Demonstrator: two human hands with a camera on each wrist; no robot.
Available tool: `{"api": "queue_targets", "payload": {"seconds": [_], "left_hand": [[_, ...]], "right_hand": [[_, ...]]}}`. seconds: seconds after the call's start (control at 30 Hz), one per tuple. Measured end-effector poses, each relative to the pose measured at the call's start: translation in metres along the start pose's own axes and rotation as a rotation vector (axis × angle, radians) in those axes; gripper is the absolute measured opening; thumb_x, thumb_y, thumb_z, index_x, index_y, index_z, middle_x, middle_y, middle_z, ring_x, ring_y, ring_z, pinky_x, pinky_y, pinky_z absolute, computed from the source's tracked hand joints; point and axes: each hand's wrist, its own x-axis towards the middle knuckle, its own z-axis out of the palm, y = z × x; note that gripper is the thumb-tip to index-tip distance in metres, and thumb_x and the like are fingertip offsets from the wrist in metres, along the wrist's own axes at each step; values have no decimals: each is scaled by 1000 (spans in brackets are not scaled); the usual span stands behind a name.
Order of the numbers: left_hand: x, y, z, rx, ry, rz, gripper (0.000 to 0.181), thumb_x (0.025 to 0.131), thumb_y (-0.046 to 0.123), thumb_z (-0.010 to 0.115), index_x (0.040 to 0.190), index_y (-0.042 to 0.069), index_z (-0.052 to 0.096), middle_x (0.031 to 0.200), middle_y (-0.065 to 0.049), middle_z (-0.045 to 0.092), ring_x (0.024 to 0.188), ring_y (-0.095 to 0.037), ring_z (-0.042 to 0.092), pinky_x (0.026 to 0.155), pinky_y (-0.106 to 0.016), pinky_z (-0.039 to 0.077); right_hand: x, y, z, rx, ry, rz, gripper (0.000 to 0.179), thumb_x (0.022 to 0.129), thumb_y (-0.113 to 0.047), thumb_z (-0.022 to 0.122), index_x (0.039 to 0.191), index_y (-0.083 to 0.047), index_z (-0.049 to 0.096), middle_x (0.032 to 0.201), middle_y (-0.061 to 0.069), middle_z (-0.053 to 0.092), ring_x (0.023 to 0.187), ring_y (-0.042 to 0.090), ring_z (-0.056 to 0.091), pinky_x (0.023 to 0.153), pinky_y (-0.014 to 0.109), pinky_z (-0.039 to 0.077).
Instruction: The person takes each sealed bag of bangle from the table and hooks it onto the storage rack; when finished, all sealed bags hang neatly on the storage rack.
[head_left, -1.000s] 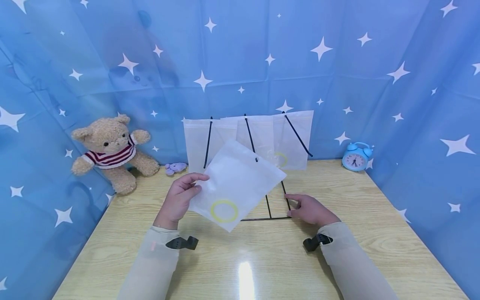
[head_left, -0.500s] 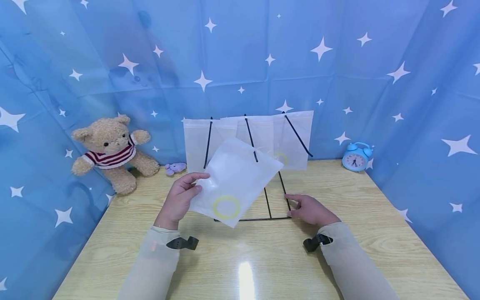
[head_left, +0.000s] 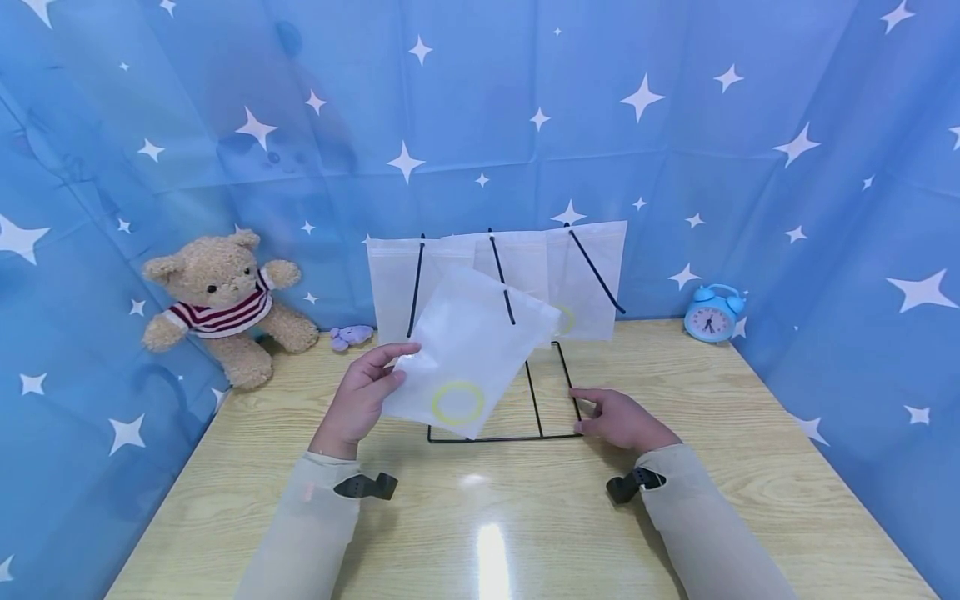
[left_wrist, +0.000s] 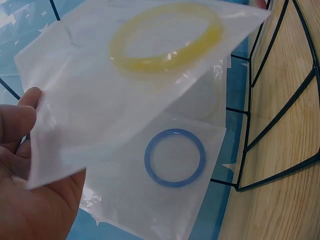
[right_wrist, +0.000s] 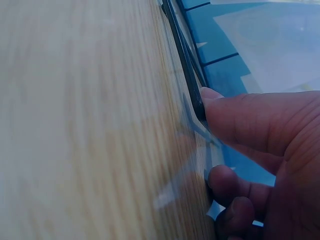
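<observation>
A translucent plastic bag [head_left: 480, 333] with a yellow ring [head_left: 457, 403] inside is pinched at its left edge by my left hand [head_left: 362, 398]. It tilts in front of the middle black hook [head_left: 502, 275], whose tip shows over its upper part. My right hand [head_left: 626, 419] holds the front right corner of the black wire rack [head_left: 517, 438], thumb on the wire in the right wrist view. More bags hang on the hooks: a left bag [head_left: 390, 292], a middle bag [head_left: 528, 258] and a right bag [head_left: 607, 258]. In the left wrist view, one bag shows a blue ring [left_wrist: 175, 183].
A teddy bear [head_left: 221, 292] in a striped shirt sits at the back left beside a small purple toy [head_left: 351, 337]. A blue alarm clock [head_left: 711, 314] stands at the back right. The starred blue curtain [head_left: 480, 108] hangs behind the wooden table [head_left: 675, 542].
The pinched bag has moved up and back along the middle hook, and more of the hook now shows over it. My right hand stays at the rack corner.
</observation>
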Motion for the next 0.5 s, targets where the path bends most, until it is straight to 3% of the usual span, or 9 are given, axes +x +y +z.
{"api": "queue_targets", "payload": {"seconds": [0.13, 0.2, 0.3, 0.4, 0.5], "left_hand": [[0, -3, 0, 92, 2, 50, 35, 104, -5, 52, 139, -10, 59, 139, 13, 64, 130, -5, 56, 105, -20, 49], [1, -5, 0, 116, -9, 70, 36, 104, -8, 50, 138, -10, 59, 142, 7, 64, 138, -3, 51, 113, -18, 41], [1, -8, 0, 134, -37, 89, 37, 103, -11, 48, 138, -11, 59, 148, -11, 60, 144, -3, 46, 120, -15, 32], [2, -10, 1, 142, -59, 82, 39, 103, -13, 45, 139, -11, 58, 152, -24, 54, 151, -15, 42, 121, -14, 30], [2, -12, 3, 159, -73, 61, 40, 103, -13, 45, 141, -9, 58, 154, -25, 52, 155, -28, 37, 120, -14, 31]], "right_hand": [[0, 1, 0, -1, 3, -2, 65, 97, -24, 76, 157, -18, 52, 99, 7, 61, 86, 23, 53, 73, 36, 44], [0, 1, 1, -3, 4, 1, 65, 97, -24, 76, 157, -18, 52, 100, 7, 62, 86, 23, 54, 73, 36, 44], [1, 2, 1, 0, 4, 7, 65, 97, -24, 77, 157, -19, 52, 101, 8, 63, 87, 23, 54, 73, 36, 45], [1, 3, 2, -2, 4, 10, 65, 97, -25, 77, 157, -19, 52, 102, 7, 63, 87, 23, 54, 73, 36, 45], [0, 2, 1, -7, 4, 4, 66, 97, -25, 77, 157, -18, 52, 99, 7, 62, 85, 23, 53, 72, 36, 44]]}}
